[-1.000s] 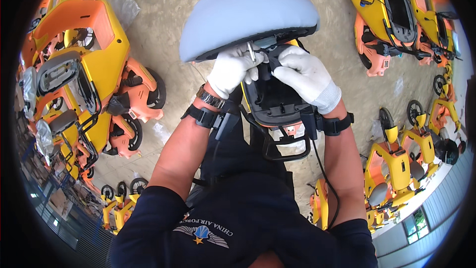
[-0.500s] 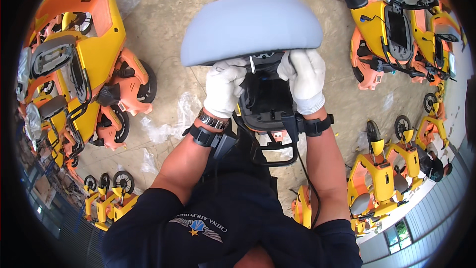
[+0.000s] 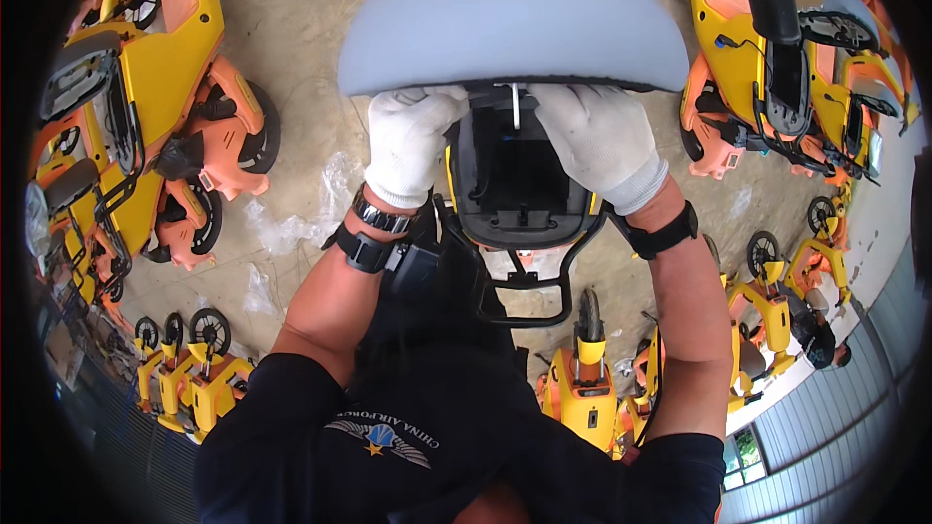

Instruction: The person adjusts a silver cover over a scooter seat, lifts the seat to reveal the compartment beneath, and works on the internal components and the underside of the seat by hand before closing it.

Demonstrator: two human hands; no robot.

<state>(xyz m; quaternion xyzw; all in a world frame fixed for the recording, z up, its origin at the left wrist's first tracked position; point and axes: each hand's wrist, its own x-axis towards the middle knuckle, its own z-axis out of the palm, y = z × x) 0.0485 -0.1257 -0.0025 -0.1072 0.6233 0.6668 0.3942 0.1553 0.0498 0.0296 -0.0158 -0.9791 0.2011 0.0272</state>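
Observation:
A raised grey scooter seat fills the top middle, its underside edge toward me. My left hand, in a white glove, is closed at the left part of that edge. At the right part, my gloved right hand is closed too, fingers bent. The fingertips of both are partly hidden beneath the seat. Between them a thin white strip hangs down, close to the right fingers; whether they touch it I cannot tell. Below lies the open black storage compartment, with a black tubular rear rack nearer me.
Yellow and orange scooters stand close on the left, and another scooter on the right. More scooters line the near side. Crumpled clear plastic lies on the concrete floor. Another person is at the far right.
The seat looks larger and reaches higher in view. My hands have moved apart, the left one leftward, and the right forearm has swung outward. More of the white strip and compartment shows.

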